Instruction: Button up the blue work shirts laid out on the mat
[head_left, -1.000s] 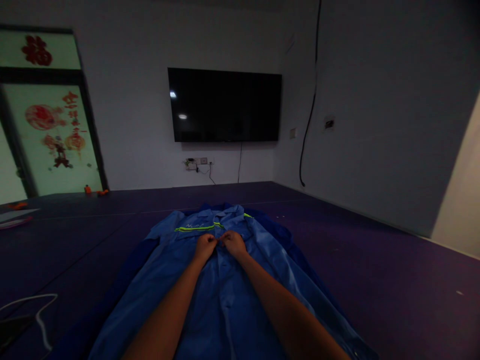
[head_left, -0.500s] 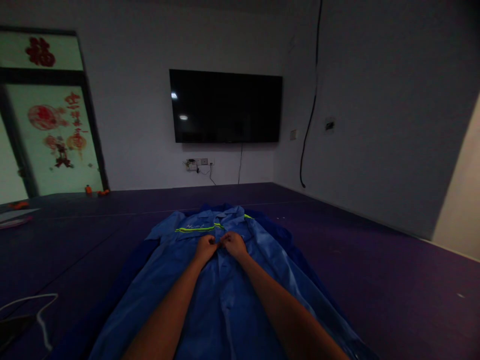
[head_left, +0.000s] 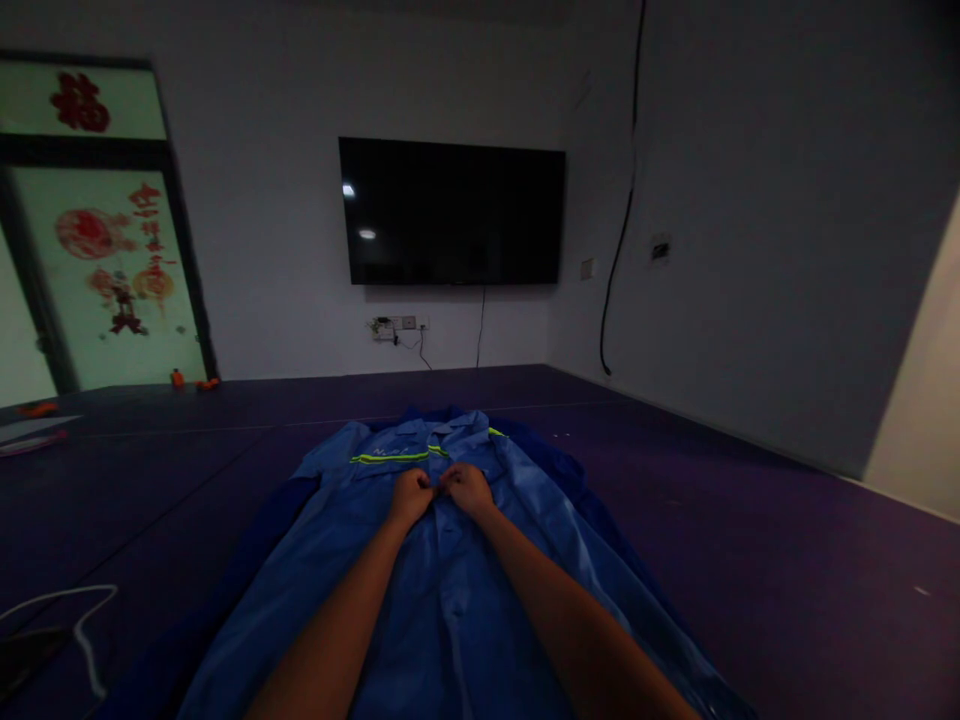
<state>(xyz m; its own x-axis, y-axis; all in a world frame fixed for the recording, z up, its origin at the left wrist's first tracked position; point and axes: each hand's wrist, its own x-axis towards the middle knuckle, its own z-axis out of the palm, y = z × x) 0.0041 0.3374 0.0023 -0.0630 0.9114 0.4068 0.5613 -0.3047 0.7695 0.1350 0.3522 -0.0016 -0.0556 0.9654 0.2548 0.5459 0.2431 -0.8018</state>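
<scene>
A blue work jacket lies spread front side up, its collar pointing away from me. Yellow-green stripes and small light lettering cross its chest. My left hand and my right hand meet at the front placket just below the stripes. The fingers of both are bent and pinch the jacket's front edge, with the fingertips almost touching. Whether a button sits between them is too small and dark to make out. Darker blue cloth shows along both sides and behind the collar.
The jacket lies on a purple floor covering. A white cable curls beside a dark object at lower left. Small orange things lie near the glass door. A television hangs on the far wall; a black cable dangles at right.
</scene>
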